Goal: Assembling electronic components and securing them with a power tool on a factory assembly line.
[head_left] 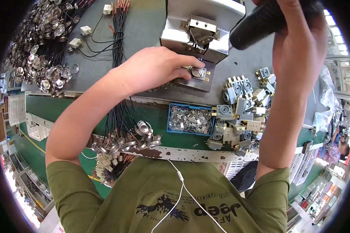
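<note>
My left hand (155, 70) reaches in from the left, thumb and forefinger pinching a small switch block (198, 72) with a round metal disc on top and brass terminals at its right side. That block rests on the metal base of a bench press (175, 33), right below the press's tooling head (202, 29). Up at the right, my right hand (299, 39) is wrapped round the thick black handle (252, 27). The far end of the handle and some fingers are cut off by the picture's edge.
Several switch blocks (243, 105) lie piled right of a blue tray (170, 120) of small metal clips. Bundled black wires with metal caps (144, 128) hang over the front edge. More capped wires (46, 73) heap at the left, near loose white connectors (85, 30).
</note>
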### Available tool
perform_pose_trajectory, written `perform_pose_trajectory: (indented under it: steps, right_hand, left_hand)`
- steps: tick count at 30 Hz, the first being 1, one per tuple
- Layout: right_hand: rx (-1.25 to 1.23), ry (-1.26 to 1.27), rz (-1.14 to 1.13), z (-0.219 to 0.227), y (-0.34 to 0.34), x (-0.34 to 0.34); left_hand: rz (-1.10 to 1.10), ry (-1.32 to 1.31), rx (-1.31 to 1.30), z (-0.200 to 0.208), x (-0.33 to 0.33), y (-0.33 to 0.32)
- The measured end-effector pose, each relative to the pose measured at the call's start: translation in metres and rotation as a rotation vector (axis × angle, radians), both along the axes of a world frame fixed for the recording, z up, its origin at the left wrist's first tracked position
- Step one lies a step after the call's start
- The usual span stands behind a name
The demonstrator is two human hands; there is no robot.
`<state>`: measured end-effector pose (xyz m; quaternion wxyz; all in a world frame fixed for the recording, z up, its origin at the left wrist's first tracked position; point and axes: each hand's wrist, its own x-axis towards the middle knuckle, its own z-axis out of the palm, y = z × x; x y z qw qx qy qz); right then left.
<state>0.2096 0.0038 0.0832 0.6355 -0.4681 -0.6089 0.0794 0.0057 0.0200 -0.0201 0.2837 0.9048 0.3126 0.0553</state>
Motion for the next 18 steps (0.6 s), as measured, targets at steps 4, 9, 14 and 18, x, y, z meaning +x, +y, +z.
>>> perform_pose_trajectory:
  steps: [4, 9, 14, 18]
  right_hand:
    - [-0.006, 0.074, -0.011, 0.001, -0.02, 0.015]
    - [-0.003, 0.151, -0.028, 0.007, -0.041, 0.008]
    - [0.015, 0.24, -0.032, 0.008, -0.028, -0.021]
    - [0.035, 0.311, -0.04, 0.009, -0.02, -0.047]
  left_hand:
    - [0.006, -0.015, 0.067, -0.001, -0.001, -0.003]
    - [-0.006, -0.02, 0.109, 0.001, 0.0, -0.005]
    - [-0.033, 0.014, 0.155, 0.0, -0.003, -0.006]
    - [-0.022, 0.044, 0.166, 0.0, -0.001, -0.008]
